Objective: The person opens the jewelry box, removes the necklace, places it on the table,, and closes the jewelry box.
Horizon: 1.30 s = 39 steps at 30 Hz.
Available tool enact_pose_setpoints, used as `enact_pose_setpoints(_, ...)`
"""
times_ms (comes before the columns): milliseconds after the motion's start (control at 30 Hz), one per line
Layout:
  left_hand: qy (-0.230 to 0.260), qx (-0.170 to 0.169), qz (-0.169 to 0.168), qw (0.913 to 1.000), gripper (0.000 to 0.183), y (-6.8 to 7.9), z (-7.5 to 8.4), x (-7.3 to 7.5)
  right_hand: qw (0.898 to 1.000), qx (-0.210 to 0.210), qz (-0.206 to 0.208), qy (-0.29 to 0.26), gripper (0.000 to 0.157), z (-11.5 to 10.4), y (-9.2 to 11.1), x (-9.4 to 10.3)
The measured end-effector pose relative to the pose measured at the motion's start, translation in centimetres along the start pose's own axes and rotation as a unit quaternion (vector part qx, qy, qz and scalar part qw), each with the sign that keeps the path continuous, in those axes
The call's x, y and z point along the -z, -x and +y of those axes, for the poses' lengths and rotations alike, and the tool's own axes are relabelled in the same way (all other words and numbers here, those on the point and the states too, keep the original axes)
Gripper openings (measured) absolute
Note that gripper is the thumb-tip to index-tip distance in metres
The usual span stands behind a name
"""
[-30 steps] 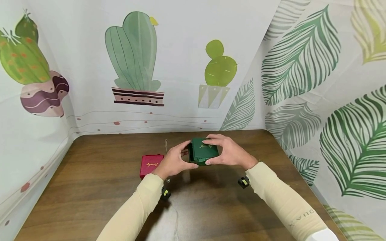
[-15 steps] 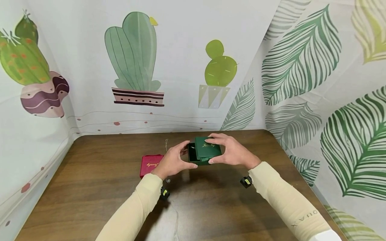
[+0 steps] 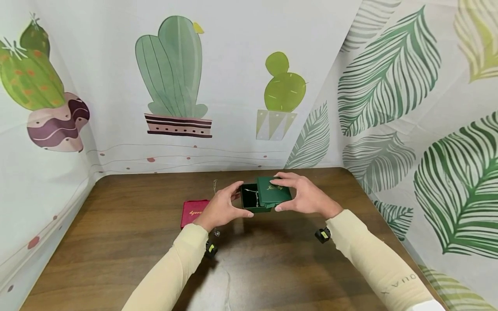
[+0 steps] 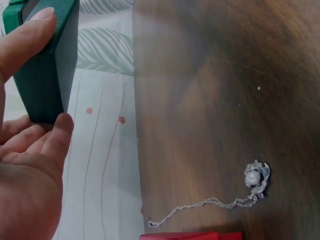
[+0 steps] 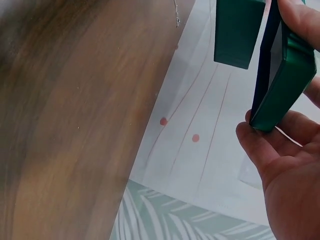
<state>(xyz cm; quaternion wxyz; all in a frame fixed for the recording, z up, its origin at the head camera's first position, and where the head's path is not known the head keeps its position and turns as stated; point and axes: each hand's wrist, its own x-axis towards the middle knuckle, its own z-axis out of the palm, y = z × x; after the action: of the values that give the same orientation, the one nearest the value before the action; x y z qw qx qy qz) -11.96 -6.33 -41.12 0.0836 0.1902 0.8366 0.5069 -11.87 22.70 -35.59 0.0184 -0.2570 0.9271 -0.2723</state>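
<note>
Above the table, my left hand (image 3: 222,210) grips the base of a green jewelry box (image 3: 247,203) between thumb and fingers. My right hand (image 3: 307,194) holds the box's lid (image 3: 274,190), which bears gold lettering. The lid sits off to the right and still overlaps the right part of the base. Inside the dark interior a thin silver chain (image 3: 256,198) shows. In the right wrist view a gap separates the lid (image 5: 287,80) from the base (image 5: 237,35). The left wrist view shows thumb and fingertips on opposite sides of the base (image 4: 40,85).
A red jewelry box (image 3: 191,211) with gold lettering lies on the wooden table (image 3: 116,242), partly behind my left hand. Near it is a silver necklace with a pearl-like flower pendant (image 4: 256,177). Another fine chain (image 3: 215,185) lies farther back. A patterned cloth (image 3: 233,86) hangs behind the table.
My right hand has drawn the lid rightward off the base, exposing more of the interior and the chain. My left hand and the base have shifted slightly left.
</note>
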Motion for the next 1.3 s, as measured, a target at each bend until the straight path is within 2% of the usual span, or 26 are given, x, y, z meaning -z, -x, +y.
enact_pose_setpoints(367,-0.027,0.000,0.001,0.9996,0.102,0.2,-0.1,0.1,1.000,0.000,0.006,0.005,0.075,0.4,0.6,0.9)
enact_pose_setpoints(733,-0.017,0.002,-0.007,0.9998,0.103,0.0,-0.4,0.2,1.000,-0.003,0.014,0.014,0.077,1.2,1.1,2.0)
enact_pose_setpoints(1300,-0.031,-0.001,-0.015,0.9994,0.103,-0.3,0.4,0.3,1.000,-0.008,0.022,0.011,0.077,2.0,2.2,2.8)
